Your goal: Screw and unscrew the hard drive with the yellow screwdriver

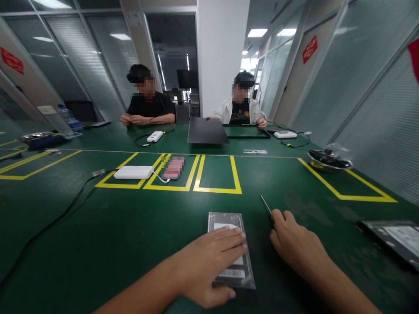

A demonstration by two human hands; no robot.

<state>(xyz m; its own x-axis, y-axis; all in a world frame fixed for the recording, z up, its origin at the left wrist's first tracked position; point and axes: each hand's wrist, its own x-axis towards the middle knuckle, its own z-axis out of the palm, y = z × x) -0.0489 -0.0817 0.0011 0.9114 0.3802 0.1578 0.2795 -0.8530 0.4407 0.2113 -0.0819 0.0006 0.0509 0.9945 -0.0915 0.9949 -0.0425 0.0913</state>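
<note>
At the left of the frame, a black cable [73, 203] runs over the green table [157, 218] to a white power bank [133, 172]; between this cable and the person there is wide bare surface, so the left side gives good room for moving. In the lower middle, the left hand [212, 261] lies on the hard drive [233, 273], its fingers stretched out across the label and not clenched. The drive lies flat, its far edge well apart from the yellow tape [218, 190]. Next to the right, the right hand [293, 240] grasps a thin metal tool [266, 204] with curled fingers (the handle is hidden, so its kind is not certain). The step seems to be steadying the drive before tool work; the next move probably calls for bringing the tip leftward over it, across the bare strip between. At the right edge, another drive-like unit [399, 237] limits the room for the elbow.
</note>
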